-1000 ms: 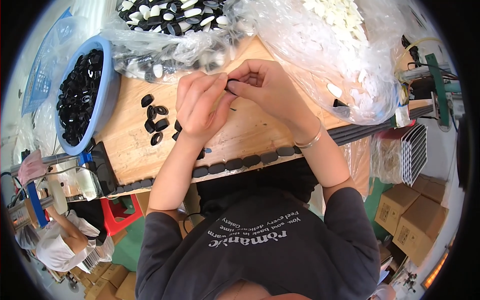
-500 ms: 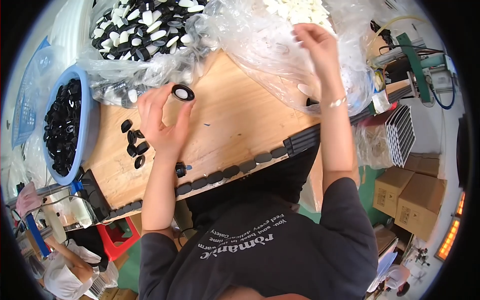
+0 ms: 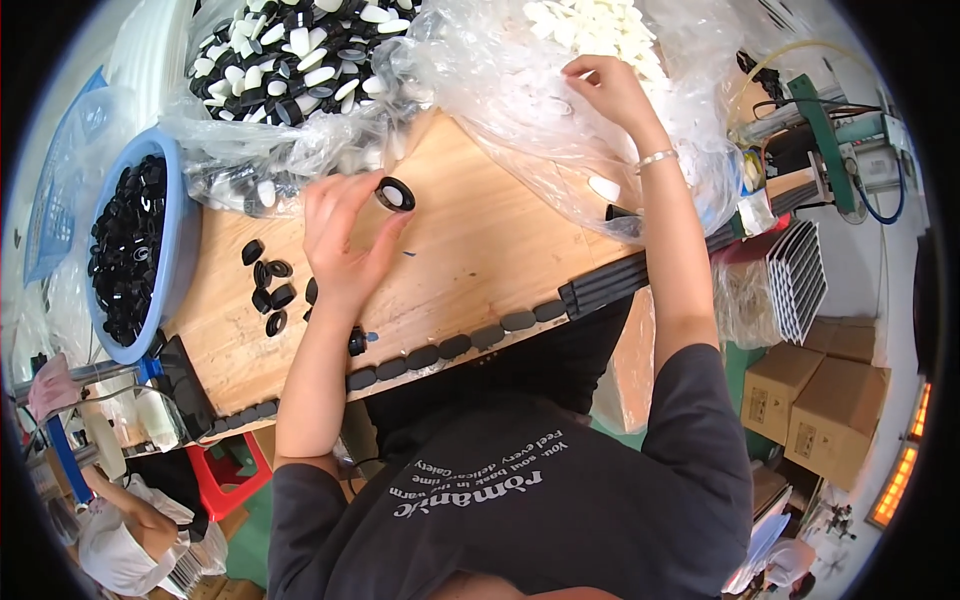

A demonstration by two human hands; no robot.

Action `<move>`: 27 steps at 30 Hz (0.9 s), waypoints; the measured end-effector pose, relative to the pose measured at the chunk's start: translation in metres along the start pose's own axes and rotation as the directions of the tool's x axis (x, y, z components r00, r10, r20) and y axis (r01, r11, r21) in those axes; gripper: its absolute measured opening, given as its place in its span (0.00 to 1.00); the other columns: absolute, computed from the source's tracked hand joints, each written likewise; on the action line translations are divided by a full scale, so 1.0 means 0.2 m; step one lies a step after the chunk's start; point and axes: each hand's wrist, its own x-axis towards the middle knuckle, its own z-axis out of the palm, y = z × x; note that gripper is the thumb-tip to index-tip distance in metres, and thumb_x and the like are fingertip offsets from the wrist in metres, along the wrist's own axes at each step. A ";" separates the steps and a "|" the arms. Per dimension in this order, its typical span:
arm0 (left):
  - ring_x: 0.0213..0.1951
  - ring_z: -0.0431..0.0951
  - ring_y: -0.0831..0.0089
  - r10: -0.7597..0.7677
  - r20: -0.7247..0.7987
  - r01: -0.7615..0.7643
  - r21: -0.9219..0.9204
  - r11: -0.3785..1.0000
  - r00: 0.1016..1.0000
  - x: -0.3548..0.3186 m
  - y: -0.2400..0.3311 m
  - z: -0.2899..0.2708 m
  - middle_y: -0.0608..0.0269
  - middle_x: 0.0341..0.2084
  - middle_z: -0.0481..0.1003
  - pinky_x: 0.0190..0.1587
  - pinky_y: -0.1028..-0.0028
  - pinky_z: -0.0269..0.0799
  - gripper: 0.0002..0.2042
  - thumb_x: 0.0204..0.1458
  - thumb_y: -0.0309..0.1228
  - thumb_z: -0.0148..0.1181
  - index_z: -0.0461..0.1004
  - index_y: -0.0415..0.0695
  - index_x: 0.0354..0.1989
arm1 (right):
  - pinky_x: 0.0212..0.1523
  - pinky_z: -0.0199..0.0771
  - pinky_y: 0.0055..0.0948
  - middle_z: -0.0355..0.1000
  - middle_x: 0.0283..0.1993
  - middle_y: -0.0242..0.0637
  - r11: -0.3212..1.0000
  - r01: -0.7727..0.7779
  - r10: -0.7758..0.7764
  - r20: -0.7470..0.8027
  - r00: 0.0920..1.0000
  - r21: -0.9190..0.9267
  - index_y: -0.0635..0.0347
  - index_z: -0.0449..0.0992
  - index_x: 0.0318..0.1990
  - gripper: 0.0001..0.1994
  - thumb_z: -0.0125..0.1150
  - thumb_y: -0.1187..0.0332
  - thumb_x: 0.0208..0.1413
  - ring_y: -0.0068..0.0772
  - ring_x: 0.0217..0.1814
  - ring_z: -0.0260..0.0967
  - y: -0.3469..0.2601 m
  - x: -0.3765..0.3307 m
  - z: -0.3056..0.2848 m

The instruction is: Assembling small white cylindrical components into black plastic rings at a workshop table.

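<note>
My left hand (image 3: 345, 235) hovers over the wooden table (image 3: 480, 250) and pinches a small black ring cap with a white insert (image 3: 394, 194) at its fingertips. My right hand (image 3: 605, 90) reaches up into a clear plastic bag of white pieces (image 3: 590, 30) at the far right; its fingers rest on the plastic, and whether they hold a piece I cannot tell. A few loose black caps (image 3: 270, 285) lie on the table left of my left hand.
A blue basin full of black caps (image 3: 135, 250) stands at the left. A clear bag of mixed black and white caps (image 3: 290, 70) fills the back. Black caps line the table's near edge (image 3: 450, 345). Cardboard boxes (image 3: 825, 390) sit at the lower right; another person (image 3: 130, 530) sits below left.
My hands, joined over the table a second ago, have parted. The right hand has gone up into the white-piece bag; the left hand holds the assembled cap out to the left.
</note>
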 end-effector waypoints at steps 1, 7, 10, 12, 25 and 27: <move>0.39 0.71 0.58 0.002 -0.001 -0.002 0.000 1.000 1.000 0.00 0.00 0.00 0.57 0.35 0.75 0.44 0.65 0.66 0.21 0.32 0.22 0.71 0.75 0.37 0.40 | 0.34 0.72 0.26 0.77 0.32 0.37 0.999 0.003 -0.006 0.084 0.996 0.045 0.65 0.78 0.36 0.09 0.63 0.71 0.47 0.27 0.30 0.72 -0.01 0.01 0.01; 0.40 0.71 0.58 -0.011 0.005 0.011 -0.022 1.000 1.000 -0.01 0.00 -0.01 0.57 0.36 0.75 0.45 0.66 0.67 0.22 0.32 0.22 0.71 0.75 0.38 0.41 | 0.39 0.73 0.30 0.77 0.33 0.43 0.989 -0.102 0.131 0.311 0.941 -0.109 0.62 0.80 0.35 0.08 0.63 0.75 0.44 0.36 0.36 0.75 -0.03 0.02 0.09; 0.40 0.71 0.58 0.003 -0.011 -0.004 -0.019 1.000 1.000 0.00 -0.01 -0.01 0.57 0.36 0.75 0.45 0.66 0.67 0.22 0.32 0.22 0.71 0.75 0.38 0.41 | 0.36 0.73 0.30 0.77 0.31 0.42 0.983 -0.049 0.095 0.261 0.961 -0.178 0.63 0.79 0.34 0.07 0.62 0.75 0.44 0.36 0.33 0.74 -0.04 0.00 0.10; 0.40 0.71 0.58 0.005 -0.010 -0.005 -0.042 0.999 1.000 0.00 0.00 -0.01 0.57 0.36 0.75 0.44 0.66 0.67 0.21 0.33 0.22 0.71 0.75 0.38 0.41 | 0.33 0.72 0.29 0.76 0.29 0.41 0.979 -0.015 0.062 0.224 0.973 -0.205 0.64 0.78 0.32 0.06 0.62 0.75 0.45 0.34 0.30 0.73 -0.03 -0.02 0.11; 0.37 0.74 0.57 -0.026 0.004 0.026 -0.083 0.996 1.000 -0.01 0.00 0.02 0.54 0.35 0.75 0.40 0.66 0.71 0.22 0.33 0.20 0.70 0.74 0.38 0.41 | 0.20 0.60 0.18 0.66 0.17 0.30 0.841 0.246 -0.260 -0.038 0.965 0.481 0.62 0.72 0.27 0.04 0.59 0.74 0.52 0.16 0.18 0.60 -0.95 -0.35 0.32; 0.37 0.74 0.57 -0.006 -0.010 0.006 -0.078 0.997 1.000 -0.02 -0.02 0.02 0.54 0.34 0.75 0.40 0.66 0.71 0.22 0.32 0.19 0.70 0.74 0.37 0.41 | 0.19 0.60 0.20 0.65 0.16 0.32 0.851 0.266 -0.272 -0.052 0.961 0.454 0.62 0.71 0.26 0.06 0.60 0.74 0.51 0.18 0.17 0.60 -0.97 -0.35 0.34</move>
